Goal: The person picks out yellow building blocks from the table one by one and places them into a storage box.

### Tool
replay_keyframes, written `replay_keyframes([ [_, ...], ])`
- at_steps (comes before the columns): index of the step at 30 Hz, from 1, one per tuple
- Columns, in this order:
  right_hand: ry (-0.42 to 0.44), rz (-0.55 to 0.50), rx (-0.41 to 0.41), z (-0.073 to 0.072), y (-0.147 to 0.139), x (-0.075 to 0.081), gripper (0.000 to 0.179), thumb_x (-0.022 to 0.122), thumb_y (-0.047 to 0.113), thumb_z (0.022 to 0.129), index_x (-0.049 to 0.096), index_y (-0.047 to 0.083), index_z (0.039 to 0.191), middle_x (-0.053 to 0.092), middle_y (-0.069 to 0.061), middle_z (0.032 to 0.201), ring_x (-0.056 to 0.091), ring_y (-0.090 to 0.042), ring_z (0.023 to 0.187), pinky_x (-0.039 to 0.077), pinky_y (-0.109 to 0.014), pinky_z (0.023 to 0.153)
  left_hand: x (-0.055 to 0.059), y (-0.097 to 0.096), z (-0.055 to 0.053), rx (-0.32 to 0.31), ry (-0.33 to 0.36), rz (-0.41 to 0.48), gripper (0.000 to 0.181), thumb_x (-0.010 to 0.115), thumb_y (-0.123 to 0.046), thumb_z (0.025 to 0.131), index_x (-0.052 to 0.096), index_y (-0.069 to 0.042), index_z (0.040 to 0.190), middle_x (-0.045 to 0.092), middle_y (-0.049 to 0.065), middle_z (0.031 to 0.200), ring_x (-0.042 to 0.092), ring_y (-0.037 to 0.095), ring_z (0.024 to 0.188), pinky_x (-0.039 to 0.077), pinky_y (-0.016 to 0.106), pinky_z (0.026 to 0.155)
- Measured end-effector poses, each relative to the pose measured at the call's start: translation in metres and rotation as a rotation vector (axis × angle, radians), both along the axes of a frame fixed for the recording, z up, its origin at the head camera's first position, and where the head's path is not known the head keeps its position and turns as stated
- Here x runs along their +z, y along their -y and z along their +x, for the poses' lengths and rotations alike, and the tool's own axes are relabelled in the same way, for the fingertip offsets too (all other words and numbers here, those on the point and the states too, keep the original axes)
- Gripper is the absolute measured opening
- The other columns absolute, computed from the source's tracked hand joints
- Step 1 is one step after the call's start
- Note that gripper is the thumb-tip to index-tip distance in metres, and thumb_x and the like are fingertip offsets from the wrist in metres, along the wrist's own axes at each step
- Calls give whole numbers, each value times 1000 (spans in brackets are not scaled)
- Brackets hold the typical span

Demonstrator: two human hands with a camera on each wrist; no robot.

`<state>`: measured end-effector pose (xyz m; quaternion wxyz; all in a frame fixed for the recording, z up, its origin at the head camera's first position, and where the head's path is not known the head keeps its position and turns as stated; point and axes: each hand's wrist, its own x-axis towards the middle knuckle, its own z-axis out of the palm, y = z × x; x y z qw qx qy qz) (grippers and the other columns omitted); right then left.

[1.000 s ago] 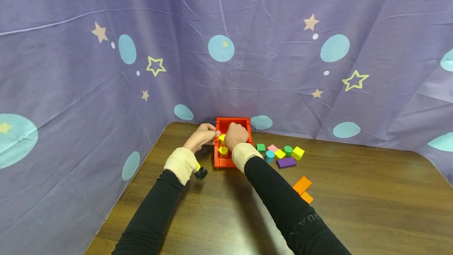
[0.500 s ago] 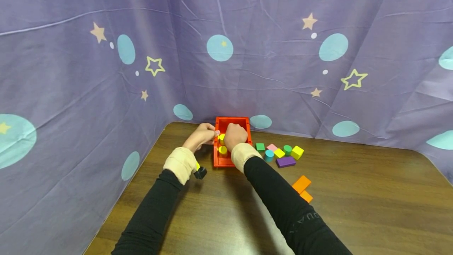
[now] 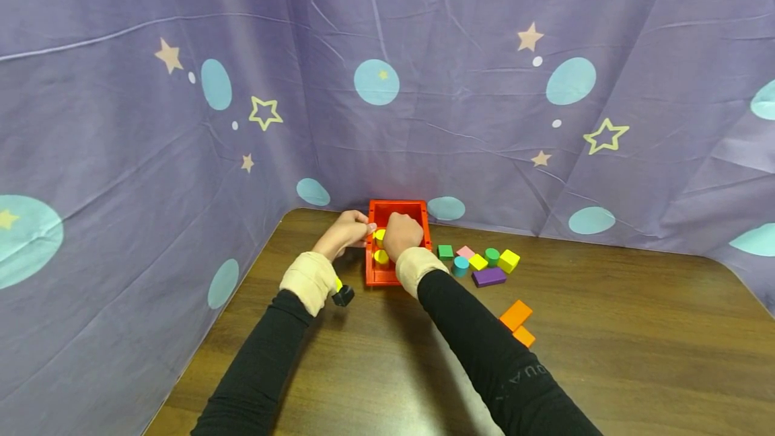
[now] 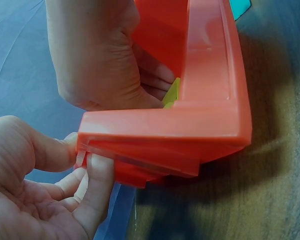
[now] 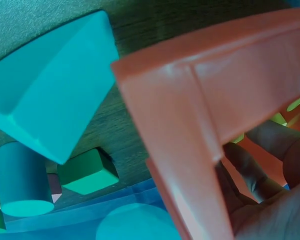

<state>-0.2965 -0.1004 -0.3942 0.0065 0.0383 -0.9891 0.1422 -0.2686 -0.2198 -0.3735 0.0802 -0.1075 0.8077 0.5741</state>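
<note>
A red plastic box (image 3: 383, 280) stands near the back edge of the table. My left hand (image 3: 346, 233) pinches its left side between thumb and fingers, seen close up in the left wrist view. Two yellow round blocks lie inside, the nearer yellow block (image 3: 381, 258) toward the front. Reaching down into the box, my right hand (image 3: 402, 234) has bent fingers (image 5: 252, 172) close to yellow pieces (image 5: 279, 119). A yellow block (image 4: 171, 95) shows beside its fingertips in the left wrist view. Whether the right fingers grip anything is hidden.
Right of the box lie a green cube (image 3: 445, 252), a blue cylinder (image 3: 460, 266), a purple block (image 3: 489, 277), a yellow cube (image 3: 508, 261) and others. Nearer stand orange blocks (image 3: 517, 315). A large blue block (image 5: 60, 85) sits close beside the box. A purple curtain (image 3: 460, 120) hangs behind.
The right hand has shifted very slightly inside the box. The left hand, the box and the loose blocks stay where they were.
</note>
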Motion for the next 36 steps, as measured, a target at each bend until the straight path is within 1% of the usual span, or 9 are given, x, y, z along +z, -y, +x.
replay_keyframes([
  [6, 18, 6, 9, 0, 1, 1, 16, 69, 18, 97, 76, 9, 108, 76, -10, 108, 72, -28, 95, 63, -42, 78, 0, -1, 0, 2, 1, -4, 18, 62, -7, 100, 52, 3, 111, 50, 5, 86, 53, 9, 62, 54, 18, 57],
  [13, 19, 11, 15, 2, 1, 3, 15, 68, 17, 97, 76, 9, 108, 75, -10, 109, 72, -27, 95, 63, -42, 76, 0, 0, 0, -6, -3, -24, 18, 62, -8, 100, 53, 2, 111, 51, 5, 87, 53, 11, 66, 54, 18, 59],
  [20, 45, 15, 19, 3, 2, 7, 17, 68, 17, 97, 76, 9, 110, 75, -10, 110, 72, -26, 97, 63, -40, 77, 1, -1, 1, -4, -3, -28, 19, 61, -9, 100, 52, 2, 112, 51, 6, 90, 53, 11, 67, 54, 18, 59],
  [27, 39, 13, 29, 6, 3, 10, 21, 73, 19, 93, 75, 8, 111, 75, -11, 111, 72, -26, 97, 63, -40, 78, 3, -1, 3, -2, -6, -25, 17, 61, -9, 101, 52, 2, 110, 50, 5, 87, 53, 10, 66, 54, 18, 59],
  [31, 55, 26, 38, 9, 2, 12, 23, 73, 21, 94, 75, 8, 113, 75, -10, 112, 72, -26, 98, 63, -40, 80, 2, -3, 3, -3, -4, -16, 18, 61, -9, 101, 52, 2, 111, 50, 5, 88, 53, 10, 67, 54, 18, 59],
  [33, 74, 40, 50, 9, 2, 13, 24, 71, 22, 95, 75, 8, 115, 74, -10, 113, 72, -26, 98, 62, -39, 80, 2, -2, 2, -2, -3, -17, 19, 61, -9, 100, 52, 2, 112, 50, 5, 91, 54, 10, 69, 55, 18, 60],
  [36, 105, 51, 69, 9, 2, 17, 25, 68, 22, 97, 75, 8, 117, 74, -10, 115, 72, -26, 99, 62, -39, 81, 1, -1, 1, 2, -3, -24, 19, 61, -9, 101, 52, 2, 113, 51, 6, 94, 54, 11, 72, 58, 22, 67],
])
